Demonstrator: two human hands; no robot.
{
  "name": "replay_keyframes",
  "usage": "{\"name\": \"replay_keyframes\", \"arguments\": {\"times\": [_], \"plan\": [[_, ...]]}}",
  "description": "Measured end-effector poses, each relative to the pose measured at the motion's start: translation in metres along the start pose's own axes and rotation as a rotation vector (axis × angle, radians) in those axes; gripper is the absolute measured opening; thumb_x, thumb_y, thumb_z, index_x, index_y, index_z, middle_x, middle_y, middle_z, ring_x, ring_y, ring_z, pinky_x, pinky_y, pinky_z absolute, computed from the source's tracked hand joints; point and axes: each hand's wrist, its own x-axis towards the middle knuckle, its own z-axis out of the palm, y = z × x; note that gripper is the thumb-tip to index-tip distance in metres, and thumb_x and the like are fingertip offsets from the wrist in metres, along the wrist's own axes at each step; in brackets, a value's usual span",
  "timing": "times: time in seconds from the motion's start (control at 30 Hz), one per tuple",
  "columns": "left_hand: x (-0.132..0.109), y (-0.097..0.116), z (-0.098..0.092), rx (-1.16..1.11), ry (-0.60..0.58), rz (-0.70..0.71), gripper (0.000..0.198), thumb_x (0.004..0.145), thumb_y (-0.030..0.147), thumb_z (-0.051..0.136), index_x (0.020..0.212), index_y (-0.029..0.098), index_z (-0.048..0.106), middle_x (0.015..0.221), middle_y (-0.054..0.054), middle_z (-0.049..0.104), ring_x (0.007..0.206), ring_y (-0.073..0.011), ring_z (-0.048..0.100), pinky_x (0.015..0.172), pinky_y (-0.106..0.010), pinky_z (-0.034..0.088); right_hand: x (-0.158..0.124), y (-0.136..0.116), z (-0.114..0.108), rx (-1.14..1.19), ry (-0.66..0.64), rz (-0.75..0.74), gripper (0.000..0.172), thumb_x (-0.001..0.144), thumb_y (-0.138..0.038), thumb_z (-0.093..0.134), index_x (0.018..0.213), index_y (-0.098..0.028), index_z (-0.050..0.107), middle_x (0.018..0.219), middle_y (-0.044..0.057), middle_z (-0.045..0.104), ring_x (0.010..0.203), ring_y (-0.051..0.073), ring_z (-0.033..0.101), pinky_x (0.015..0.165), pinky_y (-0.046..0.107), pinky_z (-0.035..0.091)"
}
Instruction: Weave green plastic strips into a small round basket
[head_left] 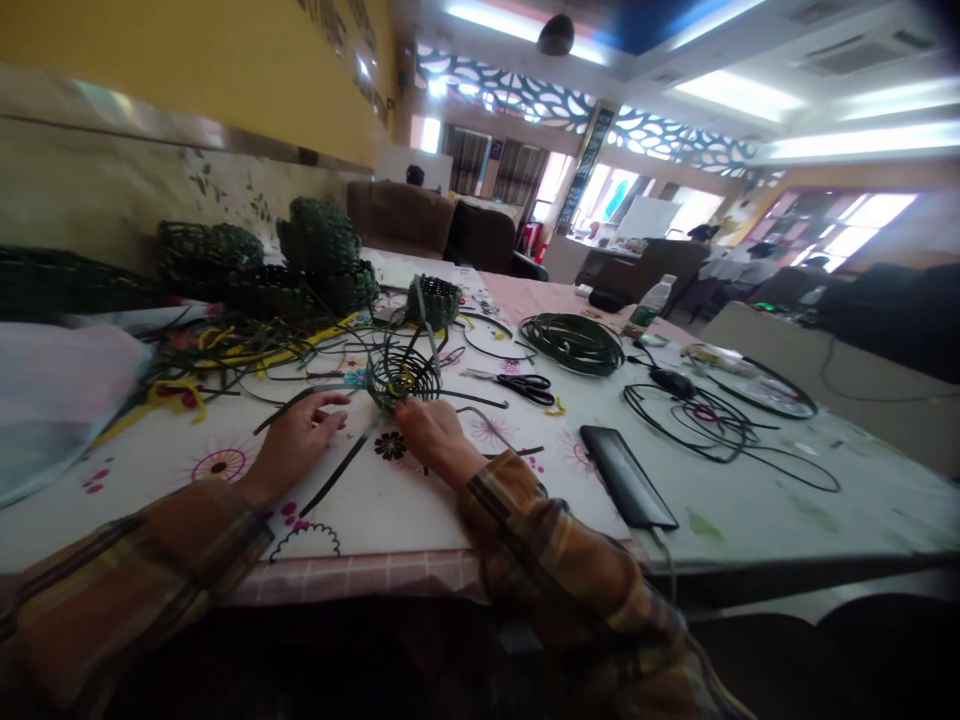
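Note:
A round woven piece of dark green strips lies on the flowered tablecloth, its loose strip ends spreading outward like spokes. My right hand pinches its near edge; exactly which strip lies between the fingertips is hidden. Just left of the weave, my left hand is held with fingers apart, and nothing shows in it. One loose green strip slants toward me between both hands. Black-handled scissors rest to the right of the weave. Behind it stands a small woven basket.
Several finished green baskets are piled at the back left, near loose green and yellow strips. A coil of green strip, a phone on a cable, a mouse and a bottle are to the right. A pale plastic bag sits left.

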Motion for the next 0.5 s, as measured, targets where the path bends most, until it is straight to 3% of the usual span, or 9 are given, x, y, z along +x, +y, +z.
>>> {"name": "replay_keyframes", "arguments": {"times": [0.1,0.2,0.3,0.5], "plan": [[0.009,0.000,0.005,-0.055,-0.055,-0.067,0.053,0.083,0.051,0.057,0.123,0.018,0.063,0.096,-0.006,0.074,0.070,-0.0202,0.066,0.068,-0.034,0.052,0.000,0.000,0.000,0.007,0.010,0.004,0.032,0.094,-0.008,0.040,0.102,-0.015,0.070,0.103,0.014,0.073,0.091,0.023,0.072,0.072,0.028,0.053],[0.017,0.008,0.015,-0.106,-0.134,0.012,0.048,0.080,0.053,0.059,0.110,0.017,0.069,0.104,-0.008,0.074,0.081,-0.0232,0.068,0.072,-0.034,0.051,0.000,0.001,0.001,0.008,0.020,-0.001,0.034,0.095,-0.008,0.037,0.108,-0.016,0.068,0.106,0.013,0.072,0.092,0.024,0.072,0.071,0.029,0.053],[0.020,0.015,0.020,-0.072,-0.163,0.079,0.037,0.081,0.051,0.056,0.091,0.019,0.073,0.089,-0.005,0.075,0.084,-0.0249,0.067,0.077,-0.035,0.049,-0.001,0.001,0.000,0.005,0.019,-0.005,0.035,0.095,-0.009,0.037,0.111,-0.016,0.067,0.108,0.014,0.071,0.093,0.024,0.071,0.070,0.029,0.052],[0.020,0.011,0.015,0.364,-0.039,0.327,0.030,0.093,0.035,0.044,0.085,0.019,0.068,0.087,-0.009,0.069,0.086,-0.0257,0.062,0.079,-0.037,0.044,-0.002,0.001,-0.001,0.013,0.005,0.009,0.033,0.094,-0.009,0.038,0.105,-0.015,0.067,0.107,0.013,0.071,0.093,0.023,0.071,0.069,0.028,0.051]]}}
